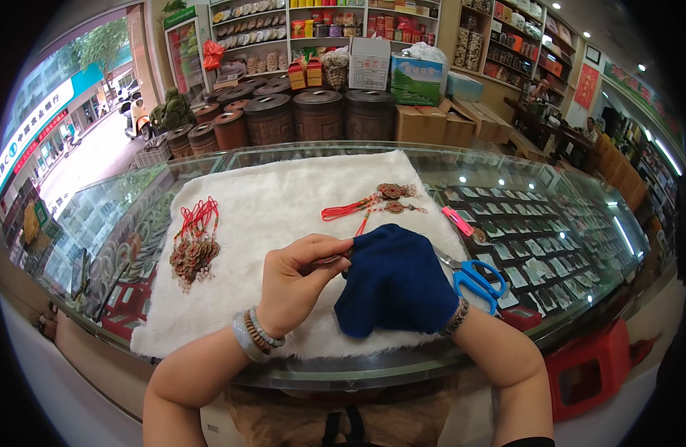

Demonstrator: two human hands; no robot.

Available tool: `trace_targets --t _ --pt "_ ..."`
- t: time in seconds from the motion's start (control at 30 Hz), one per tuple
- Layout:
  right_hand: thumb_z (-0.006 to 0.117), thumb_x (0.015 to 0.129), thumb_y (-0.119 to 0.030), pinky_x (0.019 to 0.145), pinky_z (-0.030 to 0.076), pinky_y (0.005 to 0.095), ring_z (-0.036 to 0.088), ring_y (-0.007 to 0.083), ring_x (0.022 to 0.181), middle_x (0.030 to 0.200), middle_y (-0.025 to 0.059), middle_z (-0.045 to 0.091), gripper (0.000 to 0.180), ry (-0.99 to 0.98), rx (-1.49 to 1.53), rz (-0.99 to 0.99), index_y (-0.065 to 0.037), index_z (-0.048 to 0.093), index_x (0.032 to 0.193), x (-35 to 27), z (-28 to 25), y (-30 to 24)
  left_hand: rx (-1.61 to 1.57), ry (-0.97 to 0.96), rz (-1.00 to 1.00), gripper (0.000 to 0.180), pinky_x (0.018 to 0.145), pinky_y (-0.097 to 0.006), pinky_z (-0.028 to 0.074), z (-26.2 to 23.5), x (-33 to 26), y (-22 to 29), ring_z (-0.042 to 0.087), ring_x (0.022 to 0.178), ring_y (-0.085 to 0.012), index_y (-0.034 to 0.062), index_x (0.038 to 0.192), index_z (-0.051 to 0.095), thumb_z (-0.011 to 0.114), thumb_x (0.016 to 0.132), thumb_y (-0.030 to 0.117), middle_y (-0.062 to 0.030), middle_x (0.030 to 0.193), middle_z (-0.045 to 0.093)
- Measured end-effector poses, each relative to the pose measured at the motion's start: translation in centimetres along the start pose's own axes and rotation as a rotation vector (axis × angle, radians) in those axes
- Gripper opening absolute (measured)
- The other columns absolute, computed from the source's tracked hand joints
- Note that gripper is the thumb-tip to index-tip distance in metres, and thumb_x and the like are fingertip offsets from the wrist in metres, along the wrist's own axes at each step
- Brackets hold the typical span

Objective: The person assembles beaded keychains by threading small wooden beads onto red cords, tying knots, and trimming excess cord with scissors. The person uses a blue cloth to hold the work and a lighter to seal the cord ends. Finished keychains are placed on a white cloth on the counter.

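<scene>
My left hand point(294, 279) is closed in a pinch on a brown coin charm point(329, 260), mostly hidden by the fingers. Just beyond it a red cord point(364, 222) shows. A dark blue cloth point(393, 279) drapes over my right hand and touches the left fingertips; the right fingers are hidden beneath it, and only the wrist point(456, 316) shows. Two coin charms with red cords point(393, 192) lie farther off on the white fluffy mat point(283, 194). A pile of similar charms point(194, 257) rests on its left side.
Blue-handled scissors point(478, 283) lie right of the cloth, near a pink tool point(457, 221). Under the mat is a glass display counter point(507, 194) with bangles and small carded pieces inside. Brown lidded jars point(318, 115) and boxes stand behind. A red plastic stool point(590, 372) is at lower right.
</scene>
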State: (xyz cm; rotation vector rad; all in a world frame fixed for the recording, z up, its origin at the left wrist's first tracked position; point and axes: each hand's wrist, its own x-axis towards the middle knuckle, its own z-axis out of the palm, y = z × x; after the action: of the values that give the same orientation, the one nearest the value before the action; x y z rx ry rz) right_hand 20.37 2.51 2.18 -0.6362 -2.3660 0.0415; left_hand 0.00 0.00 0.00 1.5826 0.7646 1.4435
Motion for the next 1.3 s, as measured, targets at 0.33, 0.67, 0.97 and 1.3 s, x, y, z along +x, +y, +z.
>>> trace_targets --t 0.33,0.67,0.97,1.3 --pt "0.077 0.067 -0.018 0.074 0.052 0.0384 0.067 0.0267 0.085 0.089 0.0063 0.069 0.019 -0.057 0.010 -0.035 -0.011 0.069 0.082 0.5 -0.8 -0.8 0.080 -0.043 0.070 0.030 0.084 -0.024 0.058 0.1 -0.3 0.3 0.071 0.093 -0.0145 0.0007 0.116 0.076 0.069 0.089 -0.012 -0.0095 0.105 0.070" --pt "0.077 0.074 -0.019 0.074 0.053 0.0369 0.068 0.0263 0.085 0.088 0.0059 0.070 0.015 0.020 0.016 -0.072 -0.014 0.071 0.086 0.1 -0.1 0.0 0.200 -0.080 0.170 0.030 0.080 -0.025 0.061 -0.2 -0.1 0.2 0.073 0.089 -0.0152 0.0017 0.113 0.077 0.069 0.088 -0.013 -0.0102 0.101 0.071" --pt "0.076 0.084 -0.023 0.077 0.053 0.0377 0.067 0.0278 0.087 0.090 0.0086 0.070 0.014 -0.035 -0.040 -0.004 -0.013 0.069 0.088 -0.4 0.4 0.4 0.290 -0.081 0.179 0.029 0.077 -0.024 0.059 0.2 -0.4 0.4 0.073 0.087 -0.0148 0.0013 0.111 0.077 0.068 0.088 -0.014 -0.0099 0.102 0.072" --pt "0.072 0.078 -0.021 0.065 0.048 0.0418 0.062 0.0328 0.071 0.073 0.0124 0.062 0.014 -0.156 0.034 0.176 -0.011 0.063 0.077 1.2 -0.7 1.2 0.101 0.022 0.013 0.014 0.083 -0.024 0.057 -1.3 1.1 0.2 0.070 0.095 -0.0116 -0.0030 0.108 0.075 0.070 0.095 -0.002 -0.0060 0.102 0.073"
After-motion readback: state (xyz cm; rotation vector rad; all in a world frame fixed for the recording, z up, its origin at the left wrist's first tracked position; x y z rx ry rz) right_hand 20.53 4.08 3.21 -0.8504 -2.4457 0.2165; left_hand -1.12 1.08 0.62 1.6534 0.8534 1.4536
